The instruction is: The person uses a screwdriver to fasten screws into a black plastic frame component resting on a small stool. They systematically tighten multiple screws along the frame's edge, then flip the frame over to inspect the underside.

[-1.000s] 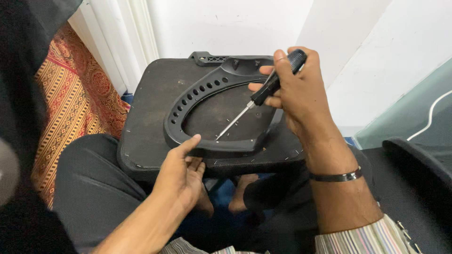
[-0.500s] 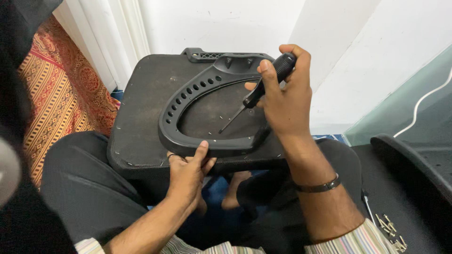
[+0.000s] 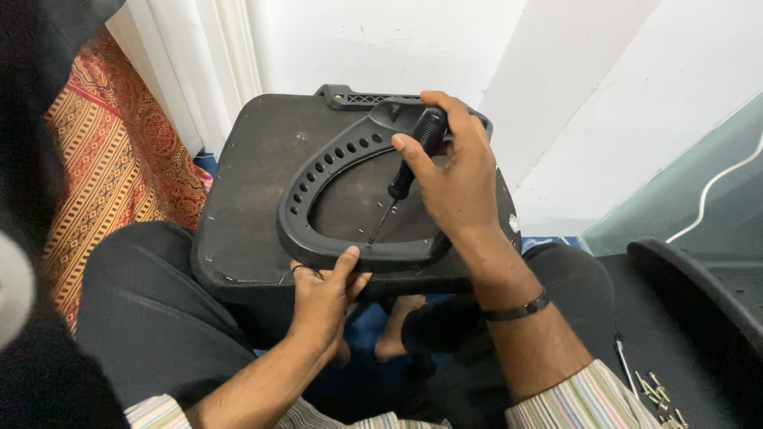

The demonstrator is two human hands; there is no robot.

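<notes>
A black chair seat base (image 3: pixel 254 191) rests upside down on my lap. On it lies a black plastic armrest frame (image 3: pixel 318 179), curved, with a row of oval holes. My left hand (image 3: pixel 324 295) grips the near edge of the seat base, thumb pressed on the frame's near rim. My right hand (image 3: pixel 453 179) holds a black-handled screwdriver (image 3: pixel 405 175) tilted down and left. Its thin tip touches the seat base inside the frame, near the frame's near rim.
A patterned orange cloth (image 3: pixel 103 167) hangs at the left beside a white curtain (image 3: pixel 199 71). White walls stand behind. At the right lies another black chair part (image 3: pixel 691 310) with several loose screws (image 3: pixel 660 393) near it, and a glass panel (image 3: pixel 699 191).
My head view has shifted, and the seat base sits more centred. The right hand has lowered, bringing the screwdriver tip down toward the frame's near rim. My left hand keeps its grip.
</notes>
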